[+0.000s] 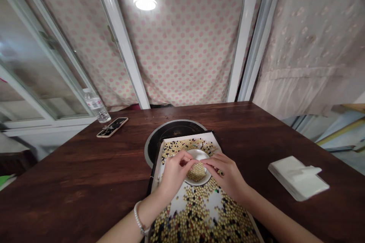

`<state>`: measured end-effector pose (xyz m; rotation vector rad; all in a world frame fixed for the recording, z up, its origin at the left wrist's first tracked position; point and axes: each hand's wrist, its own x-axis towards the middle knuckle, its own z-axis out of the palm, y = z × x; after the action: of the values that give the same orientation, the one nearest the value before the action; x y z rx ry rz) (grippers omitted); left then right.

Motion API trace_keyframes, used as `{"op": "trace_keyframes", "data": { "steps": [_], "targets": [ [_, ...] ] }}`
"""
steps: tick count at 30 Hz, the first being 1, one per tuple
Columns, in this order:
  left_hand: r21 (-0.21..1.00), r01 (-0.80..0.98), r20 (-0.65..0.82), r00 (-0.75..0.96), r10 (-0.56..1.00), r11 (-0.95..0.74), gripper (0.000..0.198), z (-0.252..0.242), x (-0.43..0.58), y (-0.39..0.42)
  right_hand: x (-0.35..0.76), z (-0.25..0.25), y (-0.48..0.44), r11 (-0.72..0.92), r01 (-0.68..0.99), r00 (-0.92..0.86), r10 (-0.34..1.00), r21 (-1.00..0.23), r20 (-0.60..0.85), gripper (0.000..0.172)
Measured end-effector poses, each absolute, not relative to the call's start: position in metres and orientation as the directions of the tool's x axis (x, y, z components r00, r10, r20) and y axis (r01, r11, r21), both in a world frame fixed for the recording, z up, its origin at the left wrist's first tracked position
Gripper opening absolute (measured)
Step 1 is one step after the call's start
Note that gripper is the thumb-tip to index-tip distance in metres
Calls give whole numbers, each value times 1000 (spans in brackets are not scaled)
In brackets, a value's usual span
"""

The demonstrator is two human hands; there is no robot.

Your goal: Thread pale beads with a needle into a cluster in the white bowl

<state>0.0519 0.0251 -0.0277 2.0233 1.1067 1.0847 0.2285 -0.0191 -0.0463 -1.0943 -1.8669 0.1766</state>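
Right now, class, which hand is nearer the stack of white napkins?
Right: the right hand is over the tray, left of the napkins; the left hand lies farther, beyond it.

No words or numbers can be read anywhere; the label (pixel 95 103) on the plastic water bottle (pixel 97 108) is too small and blurred to make out.

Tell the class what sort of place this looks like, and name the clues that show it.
Probably a room in a home, not a workshop: a wooden table holds a water bottle and a phone, and a polka-dot cloth hangs behind it.
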Motion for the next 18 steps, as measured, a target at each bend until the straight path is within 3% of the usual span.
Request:
{"op": "trace_keyframes", "data": {
  "steps": [7,13,18],
  "targets": [
    [874,302,282,323,903,-381,13,-26,53,24,228,-47,-20,612,607,-107,695,-506,711,15],
    [837,352,276,389,879,-419,12,-29,52,23,228,-40,-23,654,558,-8,619,-510,785,20],
    [785,401,298,423,856,-471,12,-32,50,26,228,-36,-28,745,509,24,489,-432,872,31]
  ]
}}
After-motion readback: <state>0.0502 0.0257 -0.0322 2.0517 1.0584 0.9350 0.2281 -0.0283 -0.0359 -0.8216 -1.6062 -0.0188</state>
